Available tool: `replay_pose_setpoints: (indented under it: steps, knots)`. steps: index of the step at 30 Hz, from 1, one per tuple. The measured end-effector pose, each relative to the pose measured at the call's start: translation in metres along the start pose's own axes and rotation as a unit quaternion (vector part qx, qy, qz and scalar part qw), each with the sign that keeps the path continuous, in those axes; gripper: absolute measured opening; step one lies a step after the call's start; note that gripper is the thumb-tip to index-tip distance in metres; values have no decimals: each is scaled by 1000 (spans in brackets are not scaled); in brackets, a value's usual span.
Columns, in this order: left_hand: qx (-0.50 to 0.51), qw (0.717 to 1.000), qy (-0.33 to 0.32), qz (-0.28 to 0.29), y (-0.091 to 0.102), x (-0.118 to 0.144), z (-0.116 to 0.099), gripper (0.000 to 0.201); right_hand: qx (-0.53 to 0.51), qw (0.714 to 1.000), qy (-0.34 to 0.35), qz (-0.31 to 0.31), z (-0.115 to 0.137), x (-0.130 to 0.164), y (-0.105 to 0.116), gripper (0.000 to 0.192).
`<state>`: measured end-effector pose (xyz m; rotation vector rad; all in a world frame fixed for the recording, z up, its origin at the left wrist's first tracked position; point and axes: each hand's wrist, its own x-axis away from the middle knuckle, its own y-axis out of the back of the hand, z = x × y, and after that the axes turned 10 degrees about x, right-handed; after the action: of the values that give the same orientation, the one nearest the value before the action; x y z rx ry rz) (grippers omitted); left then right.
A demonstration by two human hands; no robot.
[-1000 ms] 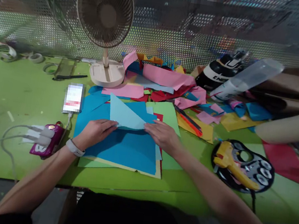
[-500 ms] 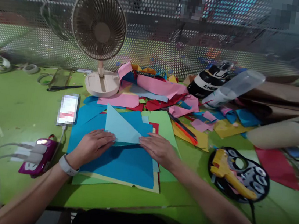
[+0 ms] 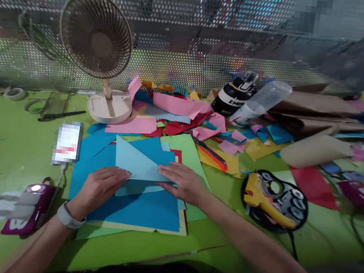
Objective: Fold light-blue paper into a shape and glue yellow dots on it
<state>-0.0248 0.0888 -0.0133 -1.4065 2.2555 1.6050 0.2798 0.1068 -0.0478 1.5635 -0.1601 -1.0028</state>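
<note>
The left hand (image 3: pixel 102 186) lies flat, fingers pressed on the lower left edge of the light blue fold (image 3: pixel 137 166). The right hand (image 3: pixel 180 181) presses its right end, fingers spread. The fold's long edge runs left to right between them, atop blue sheets (image 3: pixel 138 207) on the bench (image 3: pixel 4 147).

Dim, even light over my green tabletop (image 3: pixel 5 139); soft shadows, edges bowed and smeared, far mesh screen (image 3: pixel 197 30) blurred, bright patches behind it.
</note>
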Motion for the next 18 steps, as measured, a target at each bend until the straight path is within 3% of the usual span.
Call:
replay_pose_setpoints:
  steps: [4, 7, 9, 11, 14, 18]
  knots:
    - [18, 999, 8, -40, -1, 0, -3, 36, -33, 998, -50, -5, -3, 2, -5, 26]
    - [11, 992, 61, -106, -3, -2, -7, 58, -117, 982, -149, -25, 0, -2, -1, 27]
    - [-14, 987, 86, -133, -4, -3, -8, 79, -167, 960, -225, -21, 2, -5, 4, 30]
    - [-37, 987, 94, -124, -5, -4, -7, 91, -207, 932, -299, -13, 4, -8, 8, 36]
    - [-57, 987, 106, -105, -5, -3, -6, 92, -274, 889, -365, -22, 3, -10, 10, 42]
    - [-32, 974, 168, -150, -5, -2, -5, 92, -338, 850, -402, -41, -1, -10, 5, 44]
